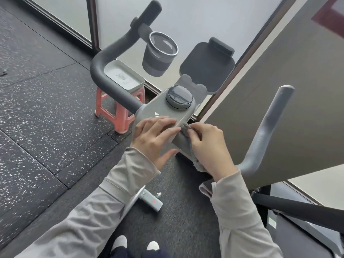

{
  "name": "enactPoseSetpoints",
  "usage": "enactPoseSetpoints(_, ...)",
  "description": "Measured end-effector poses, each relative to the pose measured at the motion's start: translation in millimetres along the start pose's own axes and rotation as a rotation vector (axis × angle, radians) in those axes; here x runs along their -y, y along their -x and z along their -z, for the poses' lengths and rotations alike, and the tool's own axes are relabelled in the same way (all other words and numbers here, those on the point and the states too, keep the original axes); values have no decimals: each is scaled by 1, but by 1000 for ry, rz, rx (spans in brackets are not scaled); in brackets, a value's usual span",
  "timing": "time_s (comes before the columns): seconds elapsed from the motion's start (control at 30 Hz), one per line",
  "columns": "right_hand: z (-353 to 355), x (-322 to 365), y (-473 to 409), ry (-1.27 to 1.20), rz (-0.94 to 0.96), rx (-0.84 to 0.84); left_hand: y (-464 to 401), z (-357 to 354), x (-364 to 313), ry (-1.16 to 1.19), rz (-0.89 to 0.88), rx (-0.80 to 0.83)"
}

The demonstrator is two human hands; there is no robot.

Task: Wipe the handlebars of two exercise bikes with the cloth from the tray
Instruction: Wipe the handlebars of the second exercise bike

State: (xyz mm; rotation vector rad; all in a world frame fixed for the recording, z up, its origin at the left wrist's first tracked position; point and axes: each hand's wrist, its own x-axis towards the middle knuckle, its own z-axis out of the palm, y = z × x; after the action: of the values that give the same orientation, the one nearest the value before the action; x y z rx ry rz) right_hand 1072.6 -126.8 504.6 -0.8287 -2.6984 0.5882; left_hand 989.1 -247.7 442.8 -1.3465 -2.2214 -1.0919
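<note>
a: where's the cloth [188, 146] right now?

b: i have it in my right hand [208, 146], bunched at the near right corner of the grey console block [167, 108]. the thumb and first fingers [193, 135] are pinched closed on a fold of it, and the rest hangs down under my palm towards the floor. my left hand [154, 138] lies flat on the console top, fingers spread and holding nothing, fingertips almost touching the cloth.

a: and the bars?

b: the right handlebar [264, 131] starts just past my right wrist, low and to the right, then bends and rises away from me, ending near the tan panel [279, 90]. its long axis runs up and slightly right from the cloth. the left handlebar [111, 56] leaves the far-left side of the console and curls up to a dark foam grip, well apart from the cloth.

a: so which goes first?

b: my guess is the right one. the cloth hand is already beside its root, so i'd slide out to the right and follow the tube upward. reaching the left bar means crossing the console and the dial [179, 96].

a: tray?

b: the grey tray [137, 81] sits empty on the pink stool [119, 112], beyond the left bar. only one bike shows clearly, so the second is a job for later, i'd judge.
</note>
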Motion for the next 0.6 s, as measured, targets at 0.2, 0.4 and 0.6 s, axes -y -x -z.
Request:
enactPoseSetpoints(0.2, 11, -10, 1, -56, -28, 67, 1, 1, 1, 12, -4, 9)
enactPoseSetpoints(0.4, 34, -39, 23, 80, -68, 89, 1, 3, 2, 34, -18, 9)
enactPoseSetpoints(0.6, 35, -31, 13, 60, -105, 142, 0, 5, 2, 44, -18, 28)
